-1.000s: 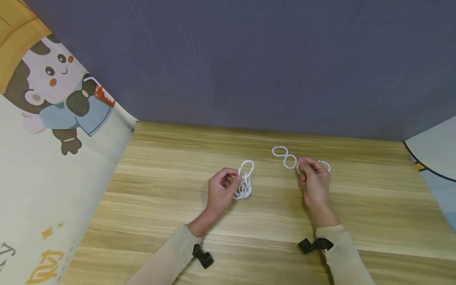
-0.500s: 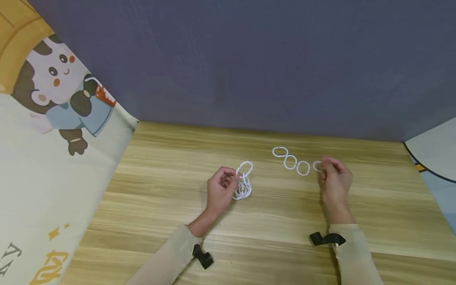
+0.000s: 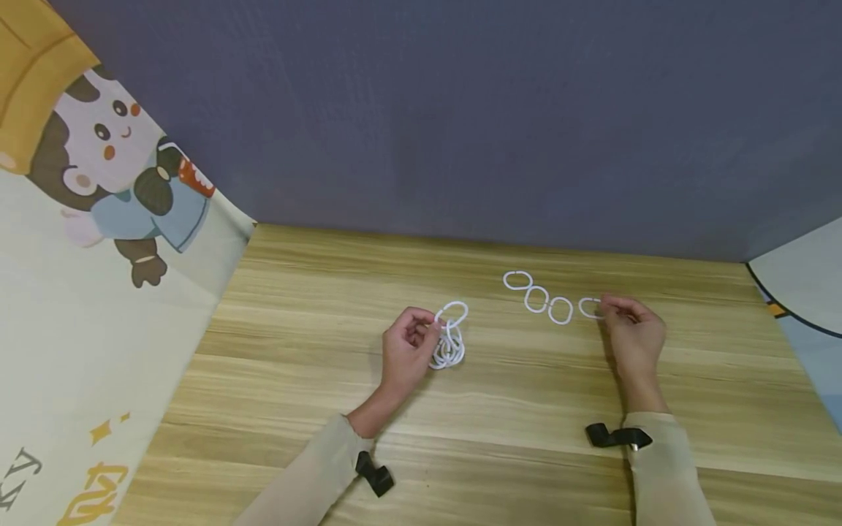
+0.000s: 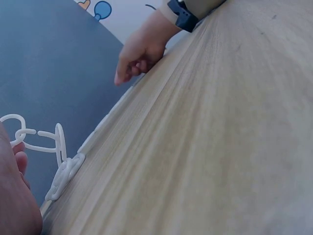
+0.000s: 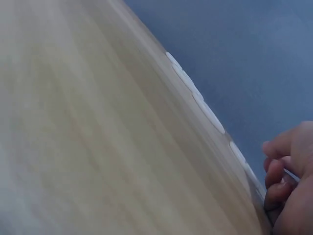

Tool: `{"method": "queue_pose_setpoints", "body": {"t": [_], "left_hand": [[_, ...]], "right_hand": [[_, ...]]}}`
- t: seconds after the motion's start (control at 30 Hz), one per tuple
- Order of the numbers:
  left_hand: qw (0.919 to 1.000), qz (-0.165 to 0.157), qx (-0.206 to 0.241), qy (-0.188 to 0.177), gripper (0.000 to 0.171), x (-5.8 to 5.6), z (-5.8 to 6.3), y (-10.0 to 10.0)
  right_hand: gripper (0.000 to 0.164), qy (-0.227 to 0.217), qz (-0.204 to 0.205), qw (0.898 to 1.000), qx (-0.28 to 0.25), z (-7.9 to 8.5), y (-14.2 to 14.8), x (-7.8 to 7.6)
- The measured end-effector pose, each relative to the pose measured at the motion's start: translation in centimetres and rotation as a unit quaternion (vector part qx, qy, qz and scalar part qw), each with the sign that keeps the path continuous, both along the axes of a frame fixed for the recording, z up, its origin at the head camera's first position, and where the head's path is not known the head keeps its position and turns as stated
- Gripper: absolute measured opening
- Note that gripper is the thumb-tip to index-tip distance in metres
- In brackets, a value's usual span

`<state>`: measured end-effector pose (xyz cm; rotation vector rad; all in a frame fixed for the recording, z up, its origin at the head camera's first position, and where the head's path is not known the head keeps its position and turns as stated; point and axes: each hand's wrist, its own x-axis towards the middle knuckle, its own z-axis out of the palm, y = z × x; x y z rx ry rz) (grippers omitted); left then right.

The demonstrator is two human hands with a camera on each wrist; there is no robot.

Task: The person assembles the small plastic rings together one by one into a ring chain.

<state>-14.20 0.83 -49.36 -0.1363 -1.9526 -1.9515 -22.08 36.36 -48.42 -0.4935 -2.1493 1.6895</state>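
In the head view my left hand [image 3: 410, 347] pinches a chain of white plastic links [image 3: 449, 349]. Its top link [image 4: 13, 117] stands tilted up by the fingers in the left wrist view, while the lower links [image 4: 66, 175] lie bunched on the table. Farther right, my right hand [image 3: 636, 343] hovers beside a single white oval link [image 3: 584, 310], whose right end is hidden behind the fingertips. From the right wrist, the fingers [image 5: 275, 188] show loosely bent above that link, with nothing seen between them.
Three white oval links lie in a slanting row left of the right hand, among them a far link [image 3: 508, 285] and a near link [image 3: 560, 323]. A dark wall panel [image 3: 421, 124] rises behind the wooden table [image 3: 500, 438]. A printed wall [image 3: 59, 329] stands left.
My right hand has moved right, uncovering the third link of the row and leaving the last link in place. My left hand stays put; its top link has tipped over slightly.
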Motion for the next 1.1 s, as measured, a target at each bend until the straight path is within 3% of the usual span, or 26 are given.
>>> {"method": "queue_pose_setpoints", "body": {"t": [0.23, 0.63, 0.83, 1.1], "left_hand": [[1.0, 0.004, 0.002, -0.002, 0.006, -0.4, 0.0, 0.3], [0.9999, 0.011, 0.011, -0.004, 0.005, -1.2, -0.2, 0.8], [0.9997, 0.017, 0.014, -0.009, 0.005, -1.5, -0.2, 1.0], [0.9998, 0.018, 0.012, -0.004, 0.007, -1.9, -0.1, 1.3]], "right_hand": [[0.023, -0.006, 0.025, 0.998, 0.058, -0.5, 1.3, -0.8], [0.028, -0.058, -0.005, 0.98, 0.188, -0.1, 2.2, -1.6], [0.03, -0.082, 0.002, 0.972, 0.22, 0.1, 2.3, -2.1], [0.025, -0.078, 0.001, 0.966, 0.248, 0.1, 2.5, -3.0]]}}
